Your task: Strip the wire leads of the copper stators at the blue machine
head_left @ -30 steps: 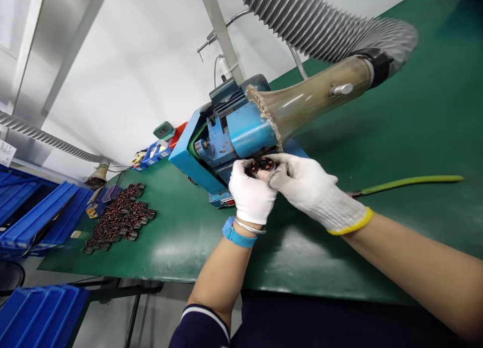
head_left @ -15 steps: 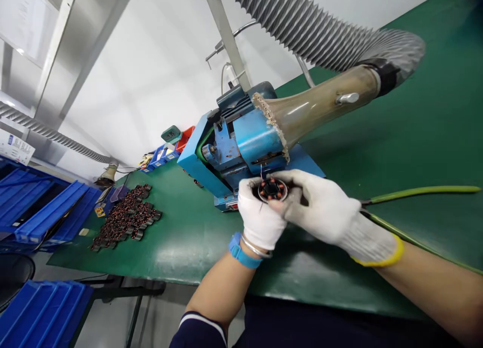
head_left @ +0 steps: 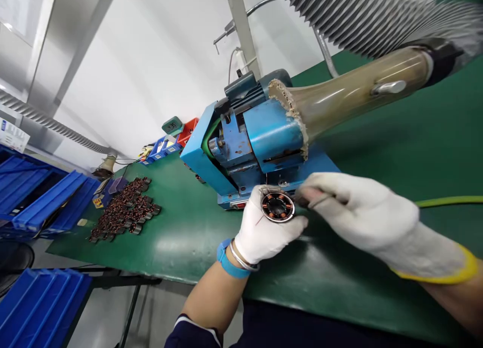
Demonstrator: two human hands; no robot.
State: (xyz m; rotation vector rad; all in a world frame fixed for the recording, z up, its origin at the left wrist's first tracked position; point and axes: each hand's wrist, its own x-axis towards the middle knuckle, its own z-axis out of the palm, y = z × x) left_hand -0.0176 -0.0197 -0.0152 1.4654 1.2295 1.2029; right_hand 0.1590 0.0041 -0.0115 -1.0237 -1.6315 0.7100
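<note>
Right hand (head_left: 362,212): moved away to the right from the wound ring (head_left: 289,207), now just beside it; fingertips bunched and blurred, and whether they pinch anything cannot be told.
Left hand (head_left: 264,232): white-gloved, thumb and fingers curled about the ring, its open face turned up toward the viewer, copper windings inside, loose wire ends at its edge.
Blue machine (head_left: 273,129): just beyond both hands.
Heap of wound pieces (head_left: 126,207): well to the left of the left hand.
Green handle (head_left: 449,201): right of the right hand.
Green tabletop (head_left: 181,247): beneath both hands.
</note>
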